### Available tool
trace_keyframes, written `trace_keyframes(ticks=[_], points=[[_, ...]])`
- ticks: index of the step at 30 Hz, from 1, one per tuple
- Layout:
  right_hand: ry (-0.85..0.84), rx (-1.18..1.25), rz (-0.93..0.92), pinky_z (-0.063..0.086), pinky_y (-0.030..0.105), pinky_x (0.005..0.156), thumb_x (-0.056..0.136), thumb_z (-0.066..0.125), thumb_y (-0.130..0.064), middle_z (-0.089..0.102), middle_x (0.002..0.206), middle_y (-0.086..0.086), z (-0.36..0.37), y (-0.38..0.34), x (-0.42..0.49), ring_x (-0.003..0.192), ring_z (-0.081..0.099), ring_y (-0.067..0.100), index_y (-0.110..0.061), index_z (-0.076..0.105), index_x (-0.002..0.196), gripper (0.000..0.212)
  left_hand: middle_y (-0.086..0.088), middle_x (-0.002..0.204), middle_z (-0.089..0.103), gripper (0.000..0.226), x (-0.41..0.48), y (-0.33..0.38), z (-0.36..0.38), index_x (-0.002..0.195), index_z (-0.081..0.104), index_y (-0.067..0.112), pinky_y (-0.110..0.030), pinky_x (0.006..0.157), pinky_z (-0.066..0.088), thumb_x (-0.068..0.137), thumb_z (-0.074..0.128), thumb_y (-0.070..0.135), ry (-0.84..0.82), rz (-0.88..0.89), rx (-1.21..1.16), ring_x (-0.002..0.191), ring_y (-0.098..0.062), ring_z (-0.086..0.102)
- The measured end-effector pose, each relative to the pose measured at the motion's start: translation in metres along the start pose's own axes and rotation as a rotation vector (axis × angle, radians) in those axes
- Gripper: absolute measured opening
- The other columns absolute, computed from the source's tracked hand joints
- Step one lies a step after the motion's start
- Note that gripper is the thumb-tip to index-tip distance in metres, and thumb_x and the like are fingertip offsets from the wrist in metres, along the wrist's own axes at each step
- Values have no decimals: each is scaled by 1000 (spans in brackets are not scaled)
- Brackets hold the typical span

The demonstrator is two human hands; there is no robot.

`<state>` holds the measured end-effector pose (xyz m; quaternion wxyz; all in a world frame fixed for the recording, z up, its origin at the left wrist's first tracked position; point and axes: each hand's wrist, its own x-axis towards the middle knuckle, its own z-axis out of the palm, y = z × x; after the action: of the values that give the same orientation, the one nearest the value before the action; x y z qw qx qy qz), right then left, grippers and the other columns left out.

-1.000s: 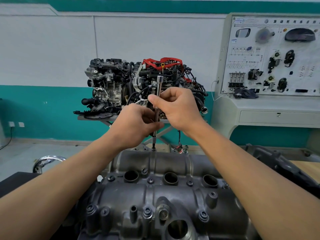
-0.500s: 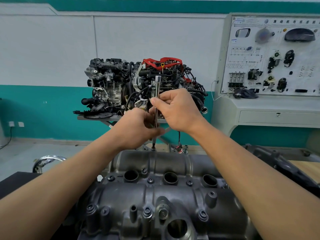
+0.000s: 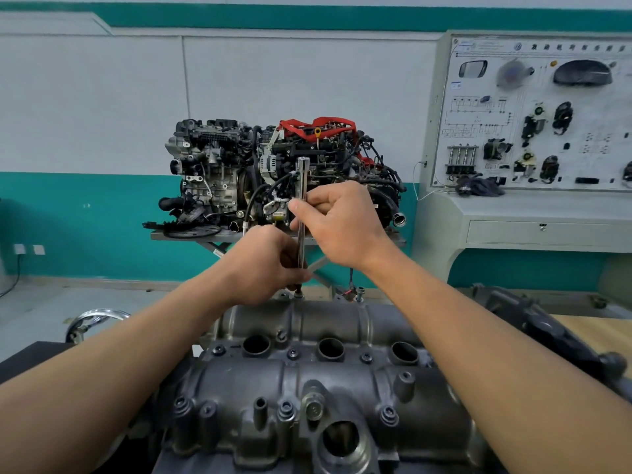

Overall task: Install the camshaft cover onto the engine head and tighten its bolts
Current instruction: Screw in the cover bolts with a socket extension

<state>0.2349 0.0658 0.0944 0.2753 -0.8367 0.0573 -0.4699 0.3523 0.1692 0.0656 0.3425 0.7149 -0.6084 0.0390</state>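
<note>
- Since the earlier frames, both hands and the top of the socket driver [image 3: 301, 242] have shifted slightly lower and toward 9 o'clock. The driver tip stays on the same bolt.
- Head view, task part: the camshaft cover [image 3: 342, 381] lies on the engine head at 6 o'clock, directly below the camera. Several bolt heads already sit in bosses along its near edge and centre row.
- Head view, tool: the socket driver stands near upright. Its lower end meets the far-edge bolt [image 3: 298, 295] at the 12 o'clock rim of the cover.
- Head view, left hand [image 3: 263, 265]: the fingers curl round the lower shaft, just above the bolt.
- Head view, right hand [image 3: 342, 224]: thumb and fingers pinch the upper shaft from the 3 o'clock side, with the square top end standing clear above them.
- Head view, surroundings: a display engine [image 3: 273, 176] on a stand sits at 12 o'clock, and a training panel [image 3: 533, 111] at 2 o'clock.
- Step in hand, as judged: running down the far-edge bolt by twirling the shaft between the fingers.
- Next move, as judged: keep the shaft square to the bolt while spinning it. Once the bolt seats, move to the next bolt. Whether this bolt is fully seated cannot be determined.
</note>
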Motion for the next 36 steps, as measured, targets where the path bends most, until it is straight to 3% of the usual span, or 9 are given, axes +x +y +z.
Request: trace_keyframes(ticks=[6,8,10,13,17,20,27,33,36], points=[[12,15,-8,38,12,44,95,64,-17,67,55,-3,-3,4,4,40,54,3,-2,75,72,30,18,63,71,22,1,0,0,70,69,31,-9,56,49,81,82,17,30,36,-15,58,2,67],[106,113,37,46,24,44,97,62,-20,71,60,0,-9,5,13,47,62,16,-5,76,77,28,18,66,73,25,6,-1,-3,73,68,35,-9,62,53,82,81,15,155,31,-112,62,0,70],[180,183,79,52,25,51,97,63,-20,75,70,3,-15,7,18,54,66,13,-3,76,82,26,17,66,72,26,9,0,-3,73,67,36,-12,64,56,82,81,15,258,21,-161,62,-1,71],[121,95,82,46,33,49,97,62,-22,75,68,7,-20,6,16,48,55,18,-4,76,78,30,9,69,75,14,9,7,0,77,72,24,-18,66,58,83,81,16,177,12,-172,64,-4,72],[171,47,-7,36,12,43,92,68,-24,65,49,-10,-43,-5,21,35,48,1,-8,75,68,30,1,73,77,14,20,35,-3,83,75,9,-31,67,61,86,77,23,59,106,-233,67,-13,73],[202,17,-31,42,11,50,90,70,-25,70,56,-6,-57,-8,22,44,56,-2,-8,73,65,30,-11,75,76,23,38,56,-1,84,75,5,-51,72,60,85,78,28,68,125,-296,73,-34,72],[179,34,76,48,18,53,93,66,-21,71,59,-2,-56,21,3,50,61,4,-7,72,64,32,-6,56,69,29,45,47,36,70,68,1,-32,53,59,82,80,23,19,111,-383,50,-14,66],[195,66,146,50,31,53,94,64,-29,73,66,0,-66,37,-10,56,64,20,-13,73,68,32,-19,62,69,36,48,43,51,73,68,-5,-51,59,56,82,81,28,13,175,-320,61,-42,66],[188,60,143,47,23,49,95,63,-27,73,65,0,-63,37,-12,53,59,9,-12,73,68,33,-21,62,68,38,47,43,54,72,68,-5,-50,59,54,82,81,30,45,178,-314,55,-38,62]])
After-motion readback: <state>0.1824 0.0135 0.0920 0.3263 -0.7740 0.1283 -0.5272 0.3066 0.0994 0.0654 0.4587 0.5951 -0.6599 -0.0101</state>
